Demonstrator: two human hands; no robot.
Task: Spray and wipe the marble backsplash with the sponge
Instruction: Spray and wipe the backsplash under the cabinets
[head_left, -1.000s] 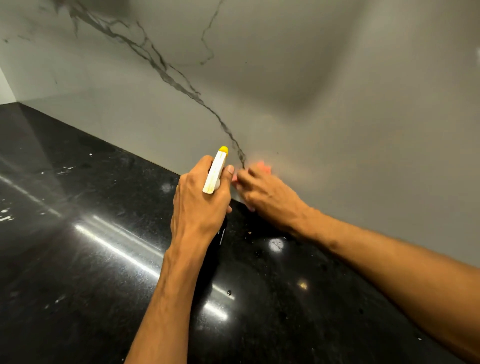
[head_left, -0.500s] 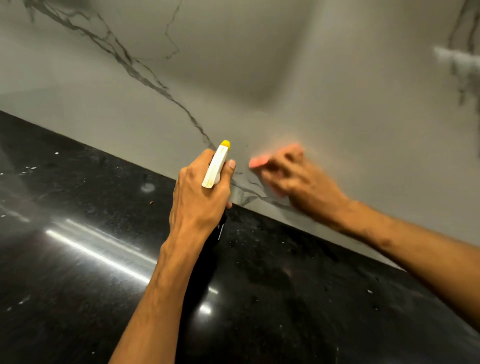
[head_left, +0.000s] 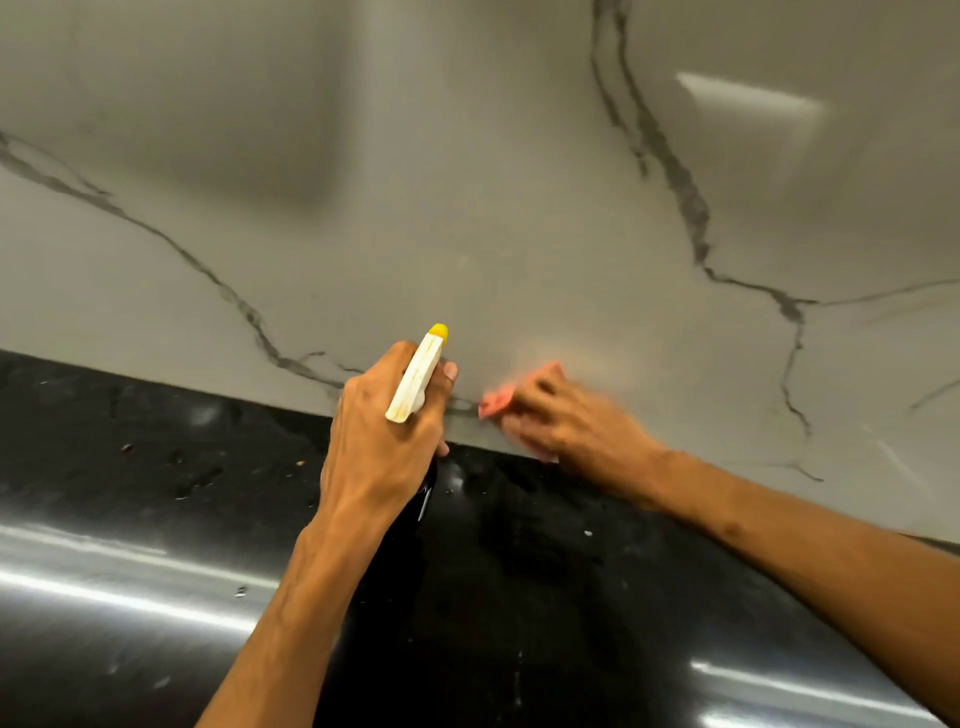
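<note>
Two hands are working at the base of the marble backsplash, the left hand gripping the spray bottle and the right hand holding the sponge against the stone, with wiping judged under way and the upper slab apparently not yet done.

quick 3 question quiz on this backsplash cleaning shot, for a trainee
1. True or false: the left hand grips the spray bottle.
2. Which hand holds the pink sponge against the marble backsplash? A) left B) right C) neither
3. Fill in: the bottle's nozzle tip is ___ in colour.

Key: 1 true; 2 B, the right hand; 3 yellow.
</note>
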